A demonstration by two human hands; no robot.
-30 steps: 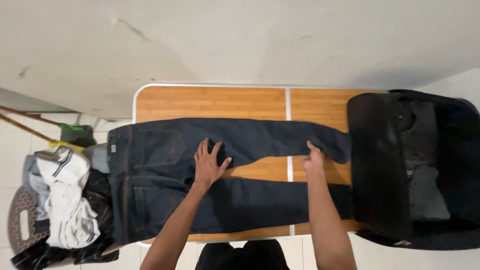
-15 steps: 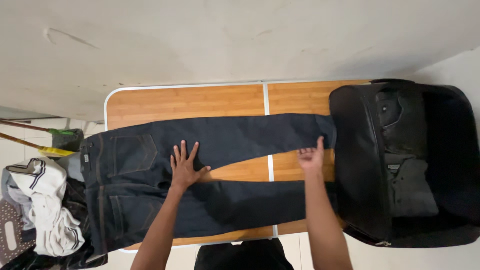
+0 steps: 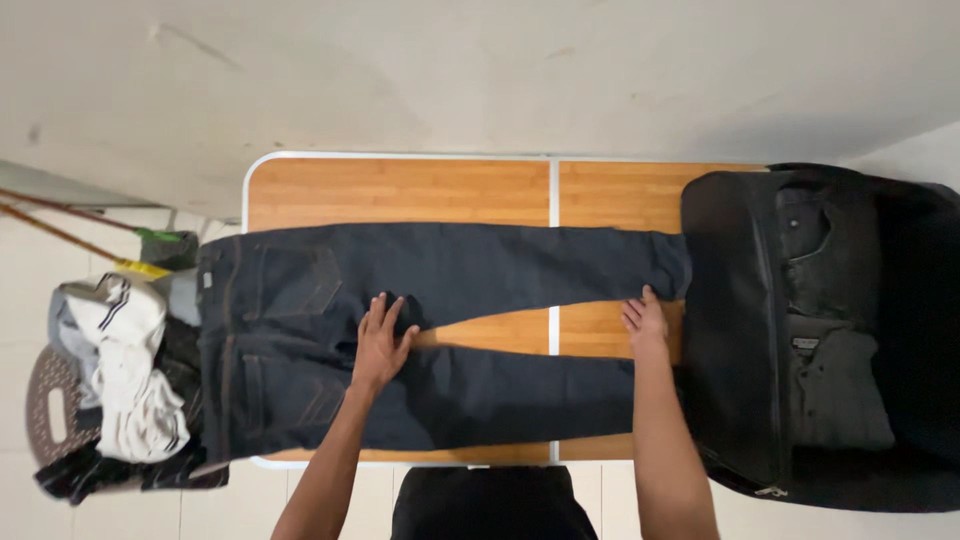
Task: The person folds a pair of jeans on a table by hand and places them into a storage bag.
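A pair of dark blue jeans (image 3: 450, 270) lies flat across the wooden table (image 3: 400, 190), waistband to the left, both legs stretched to the right with a gap between them. My left hand (image 3: 382, 340) rests flat on the crotch of the jeans, fingers spread. My right hand (image 3: 646, 322) lies flat on the bare wood between the two legs, near their cuffs, its fingertips touching the lower edge of the far leg. Neither hand grips anything.
An open black suitcase (image 3: 730, 300) sits at the table's right end with dark folded clothes (image 3: 835, 390) inside. A heap of white and dark garments (image 3: 125, 385) lies on a stool at the left. Broom handles (image 3: 60, 225) lean behind it. A pale wall is beyond.
My right hand has let go of the far leg's cuff and settled flat between the legs. The far leg now lies straighter. My left hand shifted slightly along the crotch.
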